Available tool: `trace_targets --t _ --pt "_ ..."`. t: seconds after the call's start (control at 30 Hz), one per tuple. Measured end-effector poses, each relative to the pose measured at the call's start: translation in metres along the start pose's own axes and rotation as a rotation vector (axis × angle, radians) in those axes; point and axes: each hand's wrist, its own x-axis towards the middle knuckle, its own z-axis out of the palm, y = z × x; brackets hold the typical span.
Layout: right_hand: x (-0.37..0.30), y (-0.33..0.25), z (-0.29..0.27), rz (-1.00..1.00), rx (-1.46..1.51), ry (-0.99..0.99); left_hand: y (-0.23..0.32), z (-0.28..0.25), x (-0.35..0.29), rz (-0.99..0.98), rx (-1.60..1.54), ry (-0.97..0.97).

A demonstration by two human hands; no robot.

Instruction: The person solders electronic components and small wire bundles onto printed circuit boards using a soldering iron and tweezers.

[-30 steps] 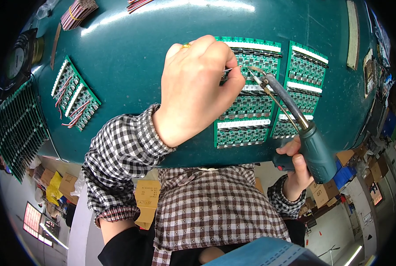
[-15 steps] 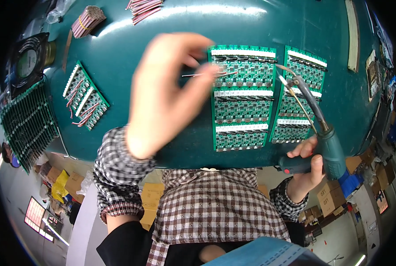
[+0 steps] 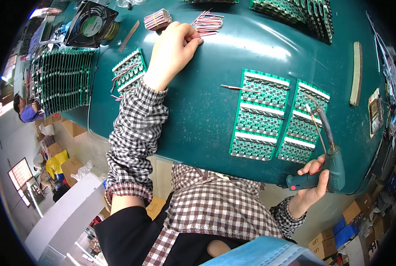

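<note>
My left hand (image 3: pixel 175 52) reaches to the far side of the table, thumb and fingers pinched together at the near edge of a loose pile of red and white wires (image 3: pixel 209 24). Whatever lies between the fingertips is too small to make out. A dark green soldering gun (image 3: pixel 336 170) with a red button is gripped in my right hand (image 3: pixel 314 179). Its metal tip and thin feed tube hang over the right circuit board panel (image 3: pixel 299 133). Left of it lies another green panel (image 3: pixel 259 124), with a short wire piece (image 3: pixel 233 88) across its upper left edge.
A banded wire bundle (image 3: pixel 158 20) lies beside the loose pile. At left are a small wired board (image 3: pixel 129 71), a black fan (image 3: pixel 91 24) and a row of upright boards (image 3: pixel 63 80). More boards (image 3: pixel 295 13) stack at the back; a wooden strip (image 3: pixel 356 73) lies right.
My left hand has left the left panel and gone up to the loose wires; the short wire stays on that panel. The view has shifted. My right hand still holds the soldering gun.
</note>
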Motion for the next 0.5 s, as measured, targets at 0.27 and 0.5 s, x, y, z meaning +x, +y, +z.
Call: trace_targets --t 0.27,0.5 --pt "-0.003 0.003 0.003 -0.008 -0.033 0.006 0.000 0.007 0.003 0.002 0.017 -0.082" --pt "-0.007 0.002 0.009 -0.027 0.020 0.077 0.002 0.008 0.002 0.024 -0.001 -0.078"
